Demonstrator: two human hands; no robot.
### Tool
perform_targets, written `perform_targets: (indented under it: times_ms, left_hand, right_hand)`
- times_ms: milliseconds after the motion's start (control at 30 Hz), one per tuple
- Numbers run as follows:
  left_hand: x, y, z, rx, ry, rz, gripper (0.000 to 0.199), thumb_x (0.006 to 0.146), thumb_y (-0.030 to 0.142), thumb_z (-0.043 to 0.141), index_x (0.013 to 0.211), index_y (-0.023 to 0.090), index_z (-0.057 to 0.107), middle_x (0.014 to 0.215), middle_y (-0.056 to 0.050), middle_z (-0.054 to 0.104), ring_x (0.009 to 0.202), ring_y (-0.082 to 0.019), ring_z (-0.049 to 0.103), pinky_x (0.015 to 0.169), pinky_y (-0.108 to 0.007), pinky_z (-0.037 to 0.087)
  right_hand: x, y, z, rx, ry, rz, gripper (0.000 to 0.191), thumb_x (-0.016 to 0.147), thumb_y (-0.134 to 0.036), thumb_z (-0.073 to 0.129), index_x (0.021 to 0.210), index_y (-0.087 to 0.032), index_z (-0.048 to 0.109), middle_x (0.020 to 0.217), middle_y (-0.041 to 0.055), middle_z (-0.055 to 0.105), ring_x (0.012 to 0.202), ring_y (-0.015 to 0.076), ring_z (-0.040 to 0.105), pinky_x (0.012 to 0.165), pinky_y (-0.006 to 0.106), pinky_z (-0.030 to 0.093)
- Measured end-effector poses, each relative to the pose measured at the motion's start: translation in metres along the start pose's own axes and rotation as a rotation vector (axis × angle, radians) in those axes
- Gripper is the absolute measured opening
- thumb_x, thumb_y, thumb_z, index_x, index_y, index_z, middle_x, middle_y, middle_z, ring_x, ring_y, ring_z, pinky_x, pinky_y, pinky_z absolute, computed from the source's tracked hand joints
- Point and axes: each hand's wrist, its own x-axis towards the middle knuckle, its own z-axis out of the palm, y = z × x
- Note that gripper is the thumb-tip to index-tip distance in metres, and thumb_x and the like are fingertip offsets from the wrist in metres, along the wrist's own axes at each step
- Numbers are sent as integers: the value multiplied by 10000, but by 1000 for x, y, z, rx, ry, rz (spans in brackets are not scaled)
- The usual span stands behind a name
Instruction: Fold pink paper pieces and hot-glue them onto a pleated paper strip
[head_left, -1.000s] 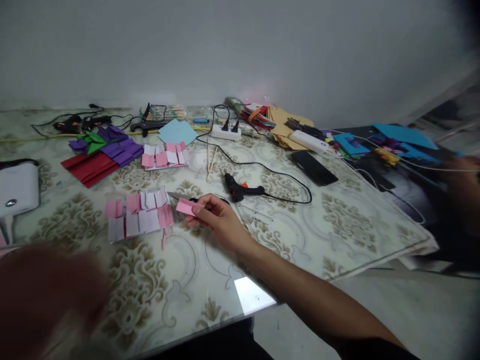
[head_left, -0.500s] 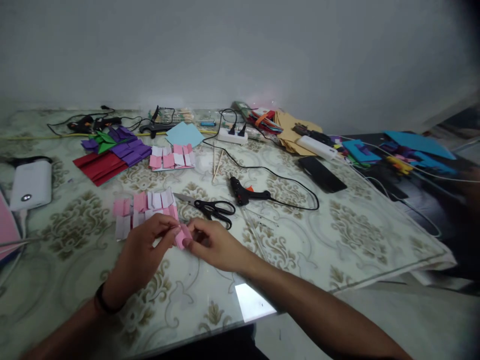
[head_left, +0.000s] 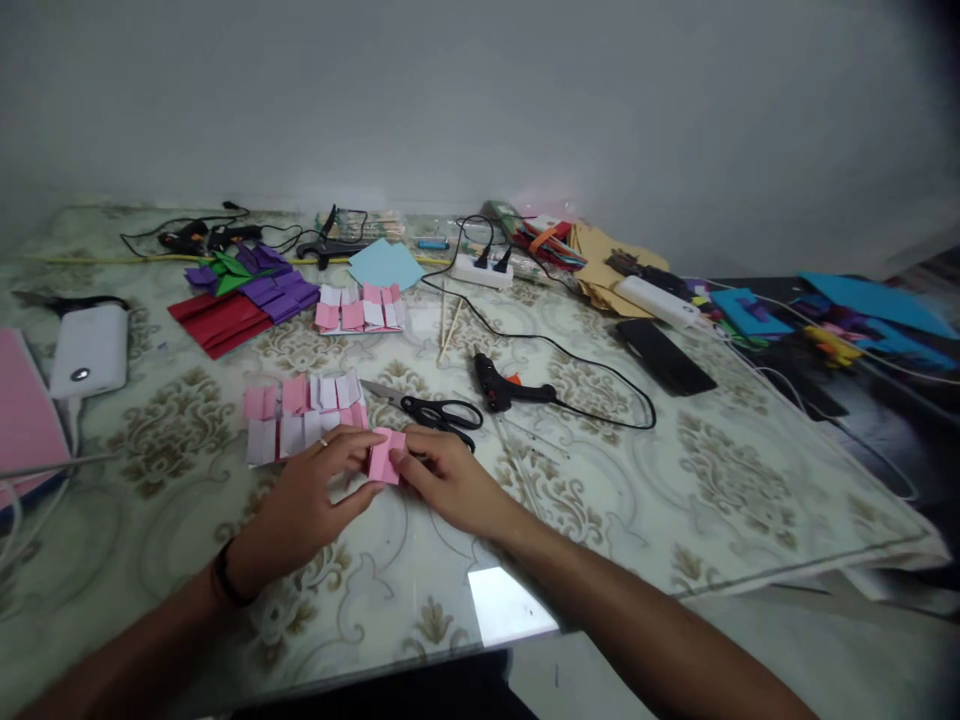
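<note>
A small folded pink paper piece (head_left: 385,458) is held between both hands near the table's front. My left hand (head_left: 315,492) pinches its left side with thumb and fingers. On its right side, my right hand (head_left: 450,480) grips it, the thumb lying on its face. Just behind my left hand lies a group of folded pink and white paper pieces (head_left: 302,405). Black-handled scissors (head_left: 431,410) rest behind my right hand, their blades pointing left. Farther back is a second pink and white group (head_left: 360,310).
A black glue gun (head_left: 510,388) with its cord lies right of the scissors. Beyond are a power strip (head_left: 482,270), a phone (head_left: 666,357) and red folded paper (head_left: 219,322). A white power bank (head_left: 91,350) and pink sheets (head_left: 26,405) sit at the left.
The pink piece now shows a flat, upright rectangular face between the hands. My left fingers have spread wider around it. The whole view has shifted, so the table items appear farther right.
</note>
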Motion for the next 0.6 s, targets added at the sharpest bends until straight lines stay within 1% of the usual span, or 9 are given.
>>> perform_targets:
  times_ms: [133, 200, 333, 400, 433, 467, 533, 567, 600]
  left_hand:
    - [1, 2, -4, -73, -18, -87, 333, 913, 341, 659, 1234, 253, 666, 1194, -36, 749, 995, -157, 756, 908, -275, 646]
    - [1, 2, -5, -82, -18, -122, 310, 938, 380, 622, 1205, 238, 685, 1163, -42, 770, 1002, -167, 764, 911, -278, 640]
    - [0, -1, -6, -30, 43, -135, 263, 952, 391, 598, 1129, 232, 711, 1084, -31, 788, 994, -172, 762, 926, -272, 617]
    - [0, -2, -6, -19, 64, -145, 227, 943, 388, 617, 1080, 233, 710, 1006, -13, 788, 927, -160, 758, 898, -261, 608]
    - [0, -3, -7, -27, 66, -158, 214, 941, 391, 624, 1057, 231, 706, 965, -6, 784, 890, -153, 754, 875, -255, 604]
    - [0, -4, -7, -45, 64, -174, 209, 939, 395, 628, 1041, 228, 701, 941, -2, 777, 867, -148, 749, 853, -250, 600]
    - [0, -8, -6, -104, 84, -209, 214, 932, 400, 638, 1038, 218, 677, 967, -10, 763, 865, -144, 744, 816, -242, 593]
    - [0, -10, -5, -151, 106, -224, 224, 927, 399, 642, 1054, 214, 653, 980, -15, 751, 851, -140, 740, 784, -237, 591]
    - [0, -12, -4, -210, 128, -238, 236, 927, 394, 640, 1076, 212, 620, 974, -15, 737, 819, -134, 734, 745, -233, 589]
  right_hand:
    - [0, 2, -3, 53, -18, 27, 409, 1013, -418, 532, 699, -159, 565, 718, -12, 494, 688, 99, 466, 660, 245, 351]
    - [0, 3, -3, 118, -37, 76, 433, 989, -476, 566, 698, -156, 575, 719, -16, 486, 654, 87, 471, 616, 234, 353]
    - [-1, 4, 2, 272, -84, 177, 484, 908, -603, 644, 739, -152, 606, 730, -24, 501, 586, 74, 496, 554, 225, 386]
    - [0, 2, 2, 270, -99, 172, 481, 917, -611, 629, 782, -150, 642, 738, -19, 522, 584, 75, 505, 553, 223, 398]
    - [1, 1, -1, 234, -117, 146, 471, 938, -596, 608, 792, -150, 656, 737, -14, 536, 595, 78, 512, 562, 224, 404]
    - [1, -1, -7, 171, -143, 101, 456, 962, -570, 585, 799, -153, 670, 739, -5, 558, 620, 87, 528, 584, 226, 417]
    - [1, -4, -30, -23, -172, -12, 424, 1006, -498, 537, 798, -163, 695, 762, 18, 622, 704, 113, 581, 665, 242, 456]
    - [0, -4, -45, -137, -133, -52, 382, 1009, -469, 537, 847, -175, 720, 815, 34, 671, 776, 135, 621, 738, 261, 485]
    - [-2, -3, -63, -241, -20, -41, 354, 1017, -444, 521, 907, -186, 736, 871, 46, 705, 817, 149, 648, 766, 273, 498]
